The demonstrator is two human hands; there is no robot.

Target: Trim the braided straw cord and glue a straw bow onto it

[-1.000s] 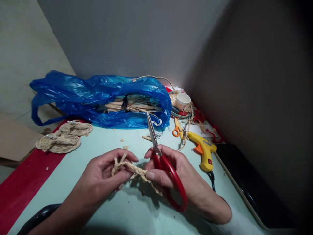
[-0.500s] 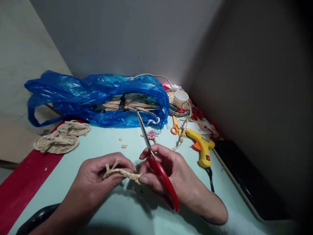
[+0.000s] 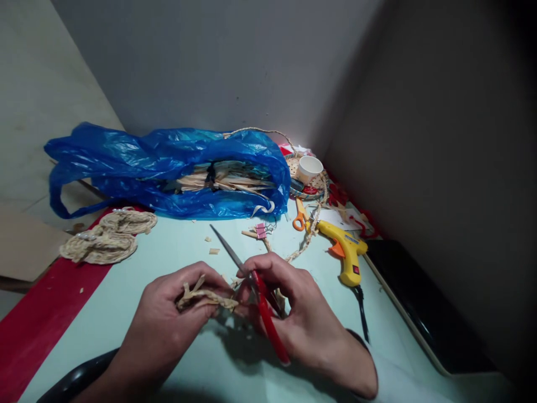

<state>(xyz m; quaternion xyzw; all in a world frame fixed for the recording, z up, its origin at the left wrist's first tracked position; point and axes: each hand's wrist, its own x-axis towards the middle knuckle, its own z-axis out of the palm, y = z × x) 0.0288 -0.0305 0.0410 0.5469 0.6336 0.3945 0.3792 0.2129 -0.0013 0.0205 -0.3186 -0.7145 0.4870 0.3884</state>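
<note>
My left hand (image 3: 172,313) is closed on a braided straw cord (image 3: 210,295), pinching it between thumb and fingers, with frayed ends sticking up. Red-handled scissors (image 3: 266,316) rest in my right hand (image 3: 300,305), their blades closed and pointing up and to the left. The fingertips of my right hand meet the cord's right end close to my left fingers; how firmly they grip it is hidden behind the scissors. More of the pale braid (image 3: 302,249) lies on the table beyond my right hand, beside a pink binder clip (image 3: 260,230).
A blue plastic bag (image 3: 168,145) holding straw strips lies at the back. Two coiled straw pieces (image 3: 98,246) are at left. To the right are a yellow glue gun (image 3: 346,252), orange scissors (image 3: 299,215), a white cup (image 3: 310,168) and a black flat device (image 3: 428,313).
The scissors have tipped further left and down in my right hand, which has turned slightly inward. My left hand still holds the braid in nearly the same place.
</note>
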